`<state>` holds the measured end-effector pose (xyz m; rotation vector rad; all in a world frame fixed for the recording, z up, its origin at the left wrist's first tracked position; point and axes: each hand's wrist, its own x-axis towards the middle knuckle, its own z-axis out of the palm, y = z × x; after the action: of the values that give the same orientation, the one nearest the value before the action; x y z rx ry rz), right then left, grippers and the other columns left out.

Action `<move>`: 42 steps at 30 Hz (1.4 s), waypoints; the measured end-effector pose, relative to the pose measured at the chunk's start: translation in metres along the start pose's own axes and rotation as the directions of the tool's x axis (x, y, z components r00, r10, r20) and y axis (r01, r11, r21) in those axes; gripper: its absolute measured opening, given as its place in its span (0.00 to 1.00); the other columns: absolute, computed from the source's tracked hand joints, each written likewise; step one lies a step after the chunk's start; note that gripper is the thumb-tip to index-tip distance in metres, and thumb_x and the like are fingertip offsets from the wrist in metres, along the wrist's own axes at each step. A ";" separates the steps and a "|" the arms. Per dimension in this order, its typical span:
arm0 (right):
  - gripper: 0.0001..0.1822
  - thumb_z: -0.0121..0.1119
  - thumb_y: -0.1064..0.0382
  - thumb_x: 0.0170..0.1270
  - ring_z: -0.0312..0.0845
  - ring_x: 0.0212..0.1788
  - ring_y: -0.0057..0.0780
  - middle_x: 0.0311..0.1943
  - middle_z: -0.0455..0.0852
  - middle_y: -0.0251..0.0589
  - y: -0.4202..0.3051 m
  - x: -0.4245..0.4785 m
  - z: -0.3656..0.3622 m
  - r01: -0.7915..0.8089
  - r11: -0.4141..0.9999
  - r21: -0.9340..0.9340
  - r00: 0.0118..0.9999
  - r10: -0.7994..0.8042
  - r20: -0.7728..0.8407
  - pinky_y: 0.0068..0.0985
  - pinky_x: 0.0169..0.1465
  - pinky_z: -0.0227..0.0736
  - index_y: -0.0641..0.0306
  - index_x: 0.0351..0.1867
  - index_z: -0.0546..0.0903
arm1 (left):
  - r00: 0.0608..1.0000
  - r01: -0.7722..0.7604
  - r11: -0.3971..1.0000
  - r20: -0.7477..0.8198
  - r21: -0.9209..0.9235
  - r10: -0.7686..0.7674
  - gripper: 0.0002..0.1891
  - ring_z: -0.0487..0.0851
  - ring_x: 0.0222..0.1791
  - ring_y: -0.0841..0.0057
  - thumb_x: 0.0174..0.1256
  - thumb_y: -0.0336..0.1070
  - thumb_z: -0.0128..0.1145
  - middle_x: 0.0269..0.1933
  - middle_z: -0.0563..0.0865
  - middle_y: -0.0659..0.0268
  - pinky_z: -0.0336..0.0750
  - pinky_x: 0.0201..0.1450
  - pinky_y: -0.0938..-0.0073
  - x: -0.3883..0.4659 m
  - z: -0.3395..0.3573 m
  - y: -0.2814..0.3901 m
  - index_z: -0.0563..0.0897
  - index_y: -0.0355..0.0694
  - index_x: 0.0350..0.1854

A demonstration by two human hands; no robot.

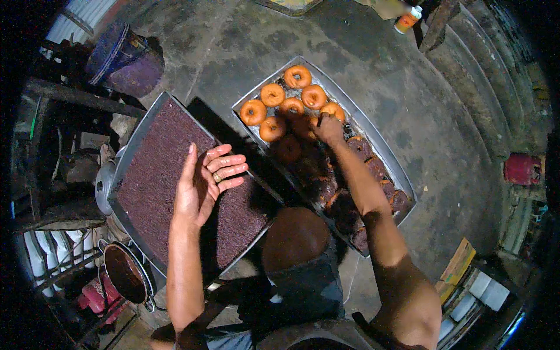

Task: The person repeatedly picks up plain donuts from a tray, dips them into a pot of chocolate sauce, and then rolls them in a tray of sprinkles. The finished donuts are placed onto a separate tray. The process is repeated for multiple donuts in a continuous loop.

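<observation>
On the floor a metal tray (pixel 393 175) holds plain ring doughnuts (pixel 297 77) at its far end and chocolate-coated doughnuts (pixel 376 168) at its near end. My right hand (pixel 329 130) reaches down among the plain ones, its fingers touching a doughnut (pixel 333 111); shadow hides whether they grip it. My left hand (pixel 209 175) is held palm up, fingers spread and wet-looking, with a ring on one finger and nothing in it. Below it lies a second metal tray (pixel 129 146) spread with dark brown granules (pixel 153 183), likely chocolate sprinkles.
A two-handled pot (pixel 127 273) with dark brown contents stands at the lower left, near a metal lid (pixel 103 186). A purple bucket (pixel 131 65) is at the upper left. Concrete steps (pixel 477 83) curve along the right, with a bottle (pixel 407 19) nearby and boxes (pixel 457 262) at lower right.
</observation>
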<state>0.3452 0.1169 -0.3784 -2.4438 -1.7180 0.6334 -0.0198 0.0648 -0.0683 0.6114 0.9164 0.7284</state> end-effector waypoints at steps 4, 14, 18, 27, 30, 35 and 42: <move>0.36 0.67 0.45 0.57 0.71 0.64 0.59 0.58 0.77 0.64 -0.024 0.000 0.001 0.111 0.991 -0.077 0.994 -0.109 0.028 0.52 0.61 0.71 0.67 0.60 0.73 | 0.999 -0.035 0.999 -0.035 -0.027 0.034 0.39 0.84 0.55 0.59 0.77 0.67 0.33 0.55 0.84 0.45 0.80 0.56 0.61 -0.017 -0.005 0.008 0.72 0.31 0.63; 0.35 0.79 0.46 0.47 0.85 0.49 0.46 0.44 0.88 0.52 0.004 0.031 -0.034 -0.098 0.992 -0.083 0.975 0.079 -0.207 0.39 0.54 0.78 0.66 0.53 0.81 | 0.984 -0.107 0.992 -0.150 -0.069 0.096 0.38 0.84 0.56 0.54 0.77 0.67 0.33 0.57 0.83 0.44 0.81 0.55 0.56 -0.091 -0.047 0.007 0.71 0.32 0.65; 0.31 0.79 0.46 0.44 0.87 0.45 0.43 0.42 0.90 0.50 0.007 0.013 -0.039 -0.189 0.930 0.315 0.982 0.183 0.048 0.35 0.52 0.80 0.62 0.48 0.87 | 0.979 -0.107 0.992 -0.181 -0.067 0.093 0.36 0.84 0.56 0.56 0.78 0.64 0.34 0.56 0.83 0.45 0.80 0.56 0.57 -0.117 -0.054 0.002 0.72 0.31 0.64; 0.17 0.74 0.56 0.60 0.78 0.38 0.19 0.36 0.84 0.29 -0.195 -0.135 -0.208 0.028 0.478 0.878 0.852 -0.470 0.229 0.23 0.43 0.73 0.60 0.44 0.82 | 0.954 -0.077 0.997 -0.289 0.006 0.076 0.35 0.81 0.60 0.63 0.72 0.63 0.52 0.58 0.83 0.52 0.76 0.61 0.59 -0.144 -0.069 -0.018 0.71 0.34 0.66; 0.15 0.72 0.57 0.64 0.74 0.35 0.13 0.33 0.81 0.25 -0.299 -0.216 -0.244 0.121 0.410 0.904 0.588 -0.763 0.267 0.17 0.39 0.69 0.60 0.44 0.80 | 0.981 -0.165 0.905 -0.164 -0.392 0.108 0.37 0.80 0.60 0.63 0.68 0.65 0.56 0.61 0.81 0.55 0.72 0.65 0.55 -0.158 -0.063 -0.016 0.73 0.37 0.66; 0.16 0.68 0.52 0.67 0.72 0.34 0.13 0.32 0.79 0.25 -0.432 -0.325 -0.250 0.494 0.376 0.784 0.577 -0.816 0.028 0.19 0.40 0.70 0.60 0.41 0.77 | 0.924 -0.365 0.703 -0.144 -0.610 0.355 0.29 0.81 0.59 0.63 0.73 0.57 0.45 0.59 0.83 0.56 0.72 0.66 0.57 -0.255 -0.098 0.004 0.77 0.36 0.60; 0.24 0.65 0.48 0.66 0.78 0.58 0.55 0.56 0.79 0.60 -0.541 -0.506 -0.193 0.949 0.091 0.303 0.093 -0.996 0.008 0.42 0.60 0.71 0.65 0.48 0.70 | 0.667 -0.738 0.436 -0.459 -0.514 0.588 0.30 0.81 0.59 0.54 0.65 0.45 0.38 0.61 0.81 0.48 0.70 0.69 0.53 -0.413 -0.181 0.007 0.73 0.28 0.62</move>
<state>-0.2003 -0.1186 0.1034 -0.5142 -2.5848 0.7537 -0.3474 -0.2223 0.0484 0.2095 0.4878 1.8118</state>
